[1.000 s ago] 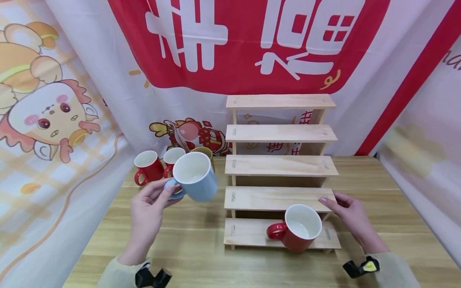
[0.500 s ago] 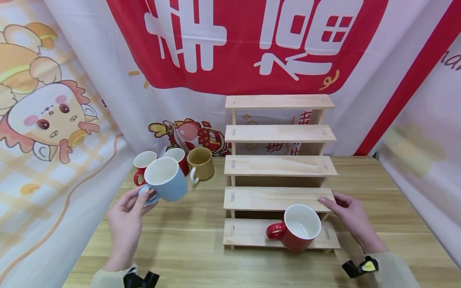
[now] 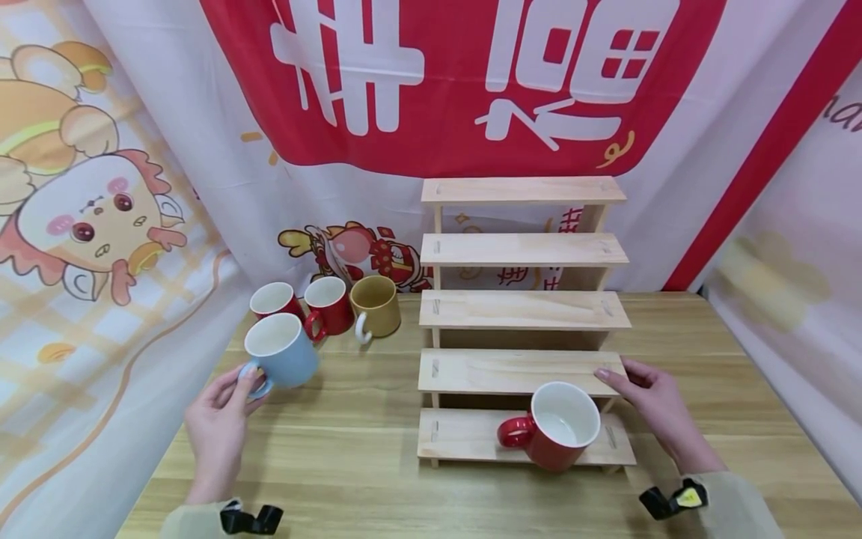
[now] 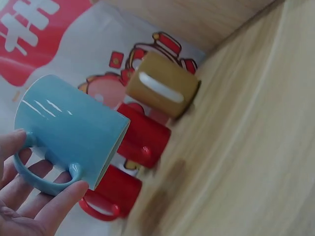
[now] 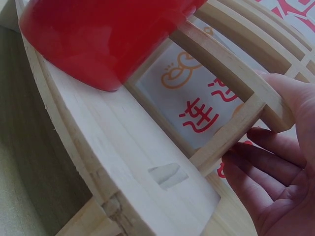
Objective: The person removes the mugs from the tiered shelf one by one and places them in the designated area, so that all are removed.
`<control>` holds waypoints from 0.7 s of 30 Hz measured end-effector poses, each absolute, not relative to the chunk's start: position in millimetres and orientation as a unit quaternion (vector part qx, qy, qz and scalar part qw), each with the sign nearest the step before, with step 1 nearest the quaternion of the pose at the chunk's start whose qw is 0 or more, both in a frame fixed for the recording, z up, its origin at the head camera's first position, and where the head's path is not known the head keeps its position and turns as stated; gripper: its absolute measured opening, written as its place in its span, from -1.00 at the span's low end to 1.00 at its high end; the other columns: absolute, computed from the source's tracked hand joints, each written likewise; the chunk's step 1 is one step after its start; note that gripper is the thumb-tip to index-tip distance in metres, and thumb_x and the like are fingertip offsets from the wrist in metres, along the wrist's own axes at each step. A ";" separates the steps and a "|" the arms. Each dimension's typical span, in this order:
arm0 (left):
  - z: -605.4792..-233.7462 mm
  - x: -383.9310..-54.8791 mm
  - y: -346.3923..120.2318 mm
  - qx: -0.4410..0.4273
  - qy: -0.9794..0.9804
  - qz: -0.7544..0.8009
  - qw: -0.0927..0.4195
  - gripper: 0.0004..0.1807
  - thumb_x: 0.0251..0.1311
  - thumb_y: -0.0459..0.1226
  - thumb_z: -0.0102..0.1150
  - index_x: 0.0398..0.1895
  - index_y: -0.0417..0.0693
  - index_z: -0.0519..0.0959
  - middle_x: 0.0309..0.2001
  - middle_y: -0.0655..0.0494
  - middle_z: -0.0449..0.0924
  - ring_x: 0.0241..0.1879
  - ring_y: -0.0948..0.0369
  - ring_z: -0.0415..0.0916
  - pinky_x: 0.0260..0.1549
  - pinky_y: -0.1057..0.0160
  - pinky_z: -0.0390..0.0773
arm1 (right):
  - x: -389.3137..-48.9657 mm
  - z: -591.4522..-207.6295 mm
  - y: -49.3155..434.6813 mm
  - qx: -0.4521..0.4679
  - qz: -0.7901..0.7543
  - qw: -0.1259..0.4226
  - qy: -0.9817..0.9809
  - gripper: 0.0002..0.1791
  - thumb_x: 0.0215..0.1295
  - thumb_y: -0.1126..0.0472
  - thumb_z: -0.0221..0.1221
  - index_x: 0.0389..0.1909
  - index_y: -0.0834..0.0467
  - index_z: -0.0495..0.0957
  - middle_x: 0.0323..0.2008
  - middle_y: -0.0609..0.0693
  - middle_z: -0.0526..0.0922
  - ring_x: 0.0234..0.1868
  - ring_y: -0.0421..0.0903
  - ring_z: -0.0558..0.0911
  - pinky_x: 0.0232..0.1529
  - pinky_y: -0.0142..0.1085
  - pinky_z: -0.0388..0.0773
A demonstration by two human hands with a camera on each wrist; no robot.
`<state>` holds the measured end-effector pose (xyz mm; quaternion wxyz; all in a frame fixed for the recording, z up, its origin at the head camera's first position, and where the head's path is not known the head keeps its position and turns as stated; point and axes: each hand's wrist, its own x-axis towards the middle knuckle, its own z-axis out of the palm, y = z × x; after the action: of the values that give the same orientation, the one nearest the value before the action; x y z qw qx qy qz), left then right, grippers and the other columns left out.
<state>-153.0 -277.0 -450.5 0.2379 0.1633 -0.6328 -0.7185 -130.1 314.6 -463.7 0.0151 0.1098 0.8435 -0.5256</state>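
Observation:
My left hand point(image 3: 218, 430) pinches the handle of a light blue mug point(image 3: 292, 363) with a white inside. The left wrist view shows the blue mug point(image 4: 74, 125) held off the table, fingers at its handle. My right hand point(image 3: 656, 400) grips the right end of the second-lowest board of a wooden tiered shelf point(image 3: 512, 372). Its thumb lies on top; in the right wrist view its fingers point(image 5: 268, 167) are below the board. On the lowest step stands a red mug point(image 3: 554, 454), handle to the left, seen partly as a red mug point(image 5: 103, 39) near the right wrist camera.
At the back left stand a red mug point(image 3: 334, 313), a mustard mug point(image 3: 378, 311) with a white handle, and another red mug point(image 3: 294, 305) partly hidden behind the blue one. Printed cloth point(image 3: 377, 195) hangs behind the wooden table point(image 3: 350, 464).
My left hand has moved left and a little toward me with the blue mug, uncovering the mustard mug and the middle red mug. My right hand has stayed on the shelf.

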 end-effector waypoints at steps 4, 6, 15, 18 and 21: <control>-462.2 -154.5 -287.3 0.189 -0.635 -0.712 0.233 -0.61 0.23 -0.30 0.42 0.03 -0.39 0.63 -0.15 -0.04 0.76 -0.25 0.16 0.76 -0.28 0.19 0.72 | -130.1 -462.7 314.2 0.108 -0.525 0.014 0.844 -0.11 0.40 -0.20 0.25 0.47 0.36 0.27 0.33 0.33 0.42 0.04 -0.35 0.46 -0.11 -0.61 0.50; -467.6 -155.7 -292.1 0.202 -0.632 -0.713 0.229 -0.61 0.23 -0.30 0.42 0.05 -0.37 0.63 -0.16 0.02 0.77 -0.24 0.18 0.76 -0.28 0.21 0.72 | -130.0 -462.4 313.9 0.106 -0.525 0.012 0.844 -0.12 0.41 -0.19 0.25 0.46 0.37 0.28 0.33 0.33 0.43 0.02 -0.38 0.46 -0.10 -0.61 0.50; -487.2 -161.1 -309.2 0.241 -0.616 -0.719 0.212 -0.55 0.24 -0.26 0.42 0.13 -0.30 0.60 -0.17 0.13 0.77 -0.21 0.23 0.74 -0.20 0.21 0.71 | -130.9 -461.6 314.0 0.107 -0.522 0.016 0.846 -0.12 0.40 -0.21 0.24 0.46 0.35 0.29 0.33 0.33 0.43 0.07 -0.26 0.48 -0.11 -0.60 0.51; -492.4 -161.0 -311.9 0.250 -0.608 -0.724 0.209 -0.53 0.22 -0.24 0.43 0.13 -0.28 0.59 -0.18 0.14 0.77 -0.18 0.23 0.74 -0.18 0.21 0.70 | -130.9 -461.2 313.9 0.111 -0.521 0.021 0.846 -0.11 0.41 -0.23 0.23 0.47 0.35 0.27 0.33 0.34 0.42 0.17 -0.06 0.47 -0.12 -0.60 0.50; -498.3 -160.5 -314.2 0.256 -0.599 -0.729 0.210 -0.53 0.21 -0.25 0.44 0.13 -0.28 0.59 -0.14 0.11 0.76 -0.15 0.23 0.73 -0.15 0.21 0.69 | -130.0 -460.9 313.9 0.111 -0.522 0.024 0.845 -0.10 0.41 -0.23 0.22 0.48 0.35 0.25 0.35 0.35 0.40 0.22 0.03 0.43 -0.12 -0.61 0.50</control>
<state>-160.5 -314.2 -498.3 0.2099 0.2555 -0.5990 -0.7293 -130.0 313.9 -460.9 0.0237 0.1110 0.8454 -0.5219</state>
